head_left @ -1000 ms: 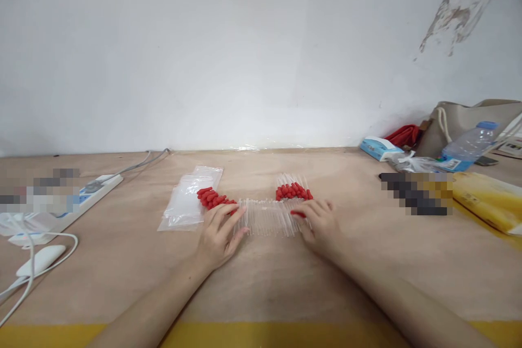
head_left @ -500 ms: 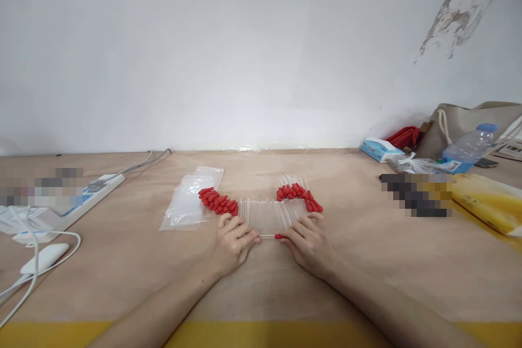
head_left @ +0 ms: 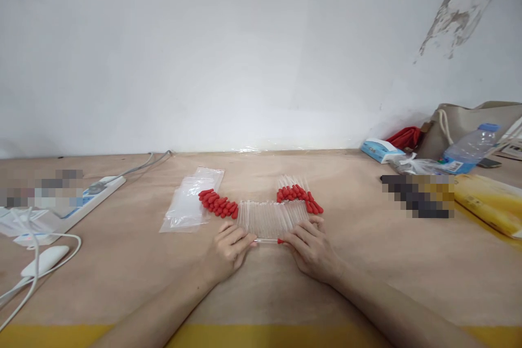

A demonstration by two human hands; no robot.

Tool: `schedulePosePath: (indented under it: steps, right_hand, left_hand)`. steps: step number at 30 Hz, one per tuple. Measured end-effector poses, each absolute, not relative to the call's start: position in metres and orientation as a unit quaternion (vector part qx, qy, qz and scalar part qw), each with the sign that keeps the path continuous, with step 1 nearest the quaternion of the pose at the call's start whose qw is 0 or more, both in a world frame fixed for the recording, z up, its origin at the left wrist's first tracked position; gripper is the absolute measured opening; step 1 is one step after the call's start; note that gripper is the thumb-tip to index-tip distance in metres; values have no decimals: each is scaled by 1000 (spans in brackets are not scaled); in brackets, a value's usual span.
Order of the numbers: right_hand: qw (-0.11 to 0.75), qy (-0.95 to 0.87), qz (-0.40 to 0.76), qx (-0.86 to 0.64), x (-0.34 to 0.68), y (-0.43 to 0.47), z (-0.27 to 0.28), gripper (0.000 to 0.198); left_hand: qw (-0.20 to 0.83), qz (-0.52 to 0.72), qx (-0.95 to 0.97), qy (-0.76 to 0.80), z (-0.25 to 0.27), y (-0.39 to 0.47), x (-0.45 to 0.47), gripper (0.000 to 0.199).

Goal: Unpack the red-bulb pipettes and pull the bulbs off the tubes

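A row of thin clear tubes (head_left: pixel 267 216) lies side by side between my hands. My left hand (head_left: pixel 231 247) pinches the left end of one clear dropper (head_left: pixel 267 241), held crosswise just in front of the row. My right hand (head_left: pixel 312 244) has its fingers closed around the dropper's red bulb at the other end, only a bit of red showing. Red rubber bulbs (head_left: pixel 218 204) are heaped beyond my left hand. Behind the row at the right, several droppers with red bulbs (head_left: pixel 292 192) lie with their clear stems pointing away.
Flat clear plastic bags (head_left: pixel 185 206) lie at the left of the bulbs. Far left are a power strip (head_left: pixel 92 201) and white cables (head_left: pixel 36 261). At the right stand a tissue box (head_left: pixel 379 150), a water bottle (head_left: pixel 473 147), a bag (head_left: pixel 432 133) and a yellow package (head_left: pixel 489 201).
Both hands have come slightly nearer to me with the dropper, which now lies a little farther from the row. The left hand has drawn slightly left, showing more of the tube.
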State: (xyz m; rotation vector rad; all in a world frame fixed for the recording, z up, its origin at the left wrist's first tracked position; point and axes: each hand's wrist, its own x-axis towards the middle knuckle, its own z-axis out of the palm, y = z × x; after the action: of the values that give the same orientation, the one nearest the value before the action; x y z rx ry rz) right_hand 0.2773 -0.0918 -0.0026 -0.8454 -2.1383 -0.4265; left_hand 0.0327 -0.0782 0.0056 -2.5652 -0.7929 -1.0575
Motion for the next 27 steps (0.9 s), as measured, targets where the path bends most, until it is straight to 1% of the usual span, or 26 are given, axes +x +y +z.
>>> schedulePosePath:
  steps: [2, 5, 7, 9, 13, 17, 23, 27]
  right_hand:
    - [432, -821, -152, -342, 285, -88, -2, 13]
    - [514, -767, -76, -377, 298, -77, -1, 16]
    - [550, -719, -21, -424, 306, -67, 0, 19]
    - [564, -668, 19, -485, 313, -58, -1, 22]
    - [559, -575, 98, -589, 332, -43, -7, 34]
    - [556, -539, 166, -611, 348, -34, -14, 38]
    - [470, -625, 122, -612, 351, -32, -15, 28]
    - [431, -652, 73, -619, 346, -34, -13, 21]
  left_hand:
    - [114, -404, -860, -289, 6, -73, 25, 21]
    - [98, -452, -812, -357, 8, -63, 15, 27]
    - [98, -454, -796, -388, 9, -56, 14, 31]
    - [108, -443, -794, -402, 8, -51, 14, 34]
    - [144, -421, -797, -409, 3, -44, 17, 28]
    - [159, -403, -808, -400, -1, -41, 19, 17]
    - [109, -390, -826, -391, -3, -46, 23, 14]
    - [64, -388, -834, -387, -4, -50, 25, 13]
